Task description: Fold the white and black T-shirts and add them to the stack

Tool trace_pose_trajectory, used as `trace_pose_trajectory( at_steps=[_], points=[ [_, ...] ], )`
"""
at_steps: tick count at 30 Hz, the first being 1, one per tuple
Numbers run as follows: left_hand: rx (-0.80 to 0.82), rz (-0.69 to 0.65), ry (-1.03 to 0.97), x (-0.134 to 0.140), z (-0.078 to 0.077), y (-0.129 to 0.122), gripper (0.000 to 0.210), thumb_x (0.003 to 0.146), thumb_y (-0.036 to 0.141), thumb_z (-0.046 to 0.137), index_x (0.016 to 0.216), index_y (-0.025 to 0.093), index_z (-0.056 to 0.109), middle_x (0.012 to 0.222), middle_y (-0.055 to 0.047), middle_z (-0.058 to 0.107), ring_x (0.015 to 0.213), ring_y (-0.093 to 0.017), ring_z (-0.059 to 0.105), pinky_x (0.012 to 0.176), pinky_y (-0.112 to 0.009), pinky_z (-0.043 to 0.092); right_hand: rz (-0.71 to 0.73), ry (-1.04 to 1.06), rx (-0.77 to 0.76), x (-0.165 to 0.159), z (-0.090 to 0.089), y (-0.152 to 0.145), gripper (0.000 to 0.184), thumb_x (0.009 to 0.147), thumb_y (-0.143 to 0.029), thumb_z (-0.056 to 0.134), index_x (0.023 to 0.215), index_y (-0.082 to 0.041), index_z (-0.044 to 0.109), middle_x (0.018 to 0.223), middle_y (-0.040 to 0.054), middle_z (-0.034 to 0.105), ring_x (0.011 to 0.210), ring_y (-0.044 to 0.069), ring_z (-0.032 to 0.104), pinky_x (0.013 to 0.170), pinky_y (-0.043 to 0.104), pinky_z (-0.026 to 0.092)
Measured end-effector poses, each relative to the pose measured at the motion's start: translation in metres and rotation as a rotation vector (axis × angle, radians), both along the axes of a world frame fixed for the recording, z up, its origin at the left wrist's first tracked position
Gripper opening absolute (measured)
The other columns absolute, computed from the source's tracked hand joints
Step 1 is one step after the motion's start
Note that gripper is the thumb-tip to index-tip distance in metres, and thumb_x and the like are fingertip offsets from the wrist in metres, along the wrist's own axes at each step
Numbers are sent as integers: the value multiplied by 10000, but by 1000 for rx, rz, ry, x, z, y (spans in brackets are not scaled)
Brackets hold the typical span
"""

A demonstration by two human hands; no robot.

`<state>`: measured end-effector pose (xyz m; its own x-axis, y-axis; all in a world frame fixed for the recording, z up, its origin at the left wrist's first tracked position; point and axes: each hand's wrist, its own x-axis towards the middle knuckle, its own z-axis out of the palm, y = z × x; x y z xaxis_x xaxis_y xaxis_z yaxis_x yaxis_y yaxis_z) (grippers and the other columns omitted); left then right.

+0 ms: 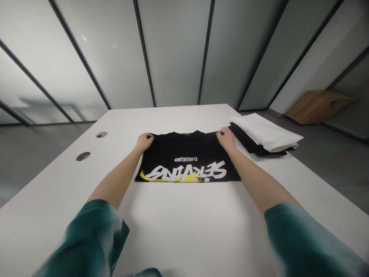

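Observation:
A black T-shirt [164,154] lies folded into a wide rectangle on the white table [184,223]. White and yellow lettering on it appears upside down from where I look, and its collar lies along the far edge. My left hand [145,141] is closed on the far left corner of the shirt. At the far right corner, my right hand [226,138] pinches the cloth between curled fingers. Both arms reach forward, one along each side of the shirt.
To the right of the shirt, a stack of folded clothes holds a white one [265,130] over black ones [248,140]. Two round holes [83,156] pierce the tabletop at the left. Frosted glass panels [175,54] stand behind the table, and a wooden cabinet [314,107] sits at the back right.

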<state>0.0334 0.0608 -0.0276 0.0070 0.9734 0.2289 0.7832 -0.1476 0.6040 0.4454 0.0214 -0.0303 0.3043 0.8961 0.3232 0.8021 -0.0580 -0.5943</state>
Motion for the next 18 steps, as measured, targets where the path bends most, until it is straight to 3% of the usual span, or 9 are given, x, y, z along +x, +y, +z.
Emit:
trace_pose_trajectory(
  at_steps=[4,8,11,15,18],
  points=[
    [134,47,-154,2,5,6,253,748,298,496,791,177,714,831,-55,718,882,-248,641,849,-339,491,15,-43,191,-1,6,2,349,811,-151,430,970,-161,741,1048,137,708,1085,286,608,1022,394,429],
    [158,34,-243,6,5,19,335,735,314,515,926,163,745,965,-64,740,938,-254,646,892,-351,490,24,-79,224,6,7,15,478,799,-106,411,1170,-150,709,1188,143,681,1174,299,579,1067,432,413],
    [53,27,-171,10,1,29,391,740,321,568,1062,173,733,1098,-97,732,1047,-292,645,962,-387,472,61,-99,85,13,2,27,557,768,-95,447,1283,-130,657,1290,145,653,1219,302,571,1085,424,408],
    [-179,37,99,16,-12,32,545,714,331,673,1223,138,663,1290,-187,652,1235,-386,565,1045,-456,427,115,-130,-298,19,-12,35,554,755,-138,555,1302,-125,639,1311,161,650,1205,321,597,1042,398,448],
    [-138,8,248,19,-22,22,684,780,383,636,1391,98,523,1435,-218,535,1350,-374,474,1123,-447,358,146,-178,-307,21,-20,32,552,814,-225,560,1358,-131,577,1347,175,621,1221,326,586,1032,411,453]
  ],
)
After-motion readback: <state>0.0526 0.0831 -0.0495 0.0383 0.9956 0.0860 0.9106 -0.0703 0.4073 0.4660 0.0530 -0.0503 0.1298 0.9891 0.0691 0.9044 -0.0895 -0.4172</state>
